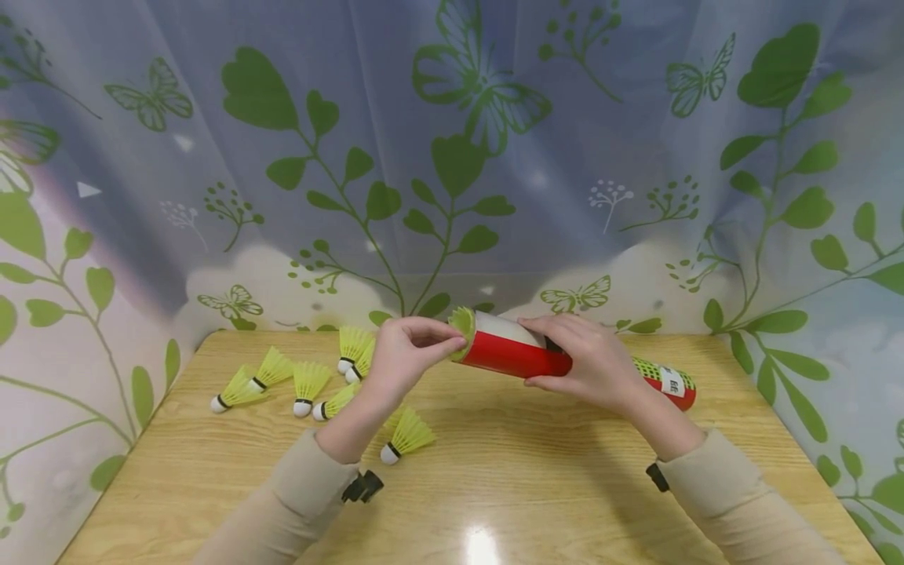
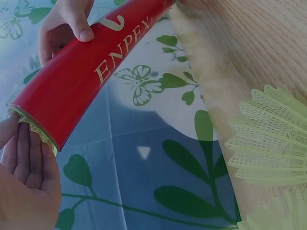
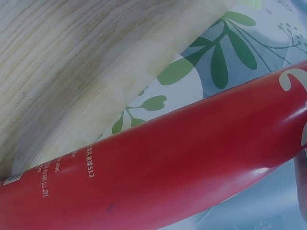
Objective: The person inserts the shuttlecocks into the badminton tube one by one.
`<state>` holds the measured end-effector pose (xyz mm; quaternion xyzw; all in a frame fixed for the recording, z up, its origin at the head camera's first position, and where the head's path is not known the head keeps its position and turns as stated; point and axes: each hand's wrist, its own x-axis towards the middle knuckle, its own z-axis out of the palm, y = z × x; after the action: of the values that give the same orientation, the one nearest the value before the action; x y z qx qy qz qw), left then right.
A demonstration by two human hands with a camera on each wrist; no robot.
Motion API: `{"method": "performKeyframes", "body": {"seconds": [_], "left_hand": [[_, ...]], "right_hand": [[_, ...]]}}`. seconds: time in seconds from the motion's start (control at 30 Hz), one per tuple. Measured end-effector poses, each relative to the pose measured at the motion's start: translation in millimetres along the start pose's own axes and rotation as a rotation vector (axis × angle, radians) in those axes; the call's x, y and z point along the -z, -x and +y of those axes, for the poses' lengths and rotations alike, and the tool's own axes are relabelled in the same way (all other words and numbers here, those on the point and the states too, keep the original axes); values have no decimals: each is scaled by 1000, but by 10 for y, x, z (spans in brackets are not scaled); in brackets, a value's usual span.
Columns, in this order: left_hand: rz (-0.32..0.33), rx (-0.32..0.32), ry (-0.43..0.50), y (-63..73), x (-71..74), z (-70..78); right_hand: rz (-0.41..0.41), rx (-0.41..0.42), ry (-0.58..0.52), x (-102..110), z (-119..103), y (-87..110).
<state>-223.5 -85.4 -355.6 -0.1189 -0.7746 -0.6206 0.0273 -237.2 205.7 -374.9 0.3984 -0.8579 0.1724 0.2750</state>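
A red and white shuttlecock tube (image 1: pixel 508 355) is held above the table, tilted, its mouth to the left. My right hand (image 1: pixel 593 357) grips it round the middle and hides part of it. A patterned, labelled section (image 1: pixel 671 382) appears beyond that hand. The yellow skirt of a shuttlecock (image 1: pixel 462 320) shows at the mouth. My left hand (image 1: pixel 395 357) pinches at this skirt, thumb and fingers at the rim; the left wrist view shows its fingers (image 2: pixel 31 155) against the opening. The shuttlecock's cork is hidden. The right wrist view is mostly filled by the tube's red side (image 3: pixel 192 158).
Several yellow shuttlecocks with white corks lie on the left of the wooden table (image 1: pixel 508 479); one (image 1: pixel 410 435) is nearest the middle. A curtain (image 1: pixel 395 157) with leaves and butterflies hangs behind the table and along its sides.
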Motion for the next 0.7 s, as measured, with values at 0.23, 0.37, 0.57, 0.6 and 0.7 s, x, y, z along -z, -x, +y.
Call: {"method": "performKeyframes", "body": {"seconds": [0.23,0.37,0.57,0.6,0.7], "left_hand": [[-27,-21,9,25,-17,34],[-39,-30,7,36,-39,49],[-48,-34,11,38,-57,39],[-53,-36,11,36,-53,40],[-72,-46,13,33,-25,36]], "right_hand": [[8,8,-5,0,-9,0],[7,24,-7,4,-8,-2],[2,30,-10,6,-10,5],[2,27,-12,7,-10,6],[-5,16,-18,11,-10,9]]}}
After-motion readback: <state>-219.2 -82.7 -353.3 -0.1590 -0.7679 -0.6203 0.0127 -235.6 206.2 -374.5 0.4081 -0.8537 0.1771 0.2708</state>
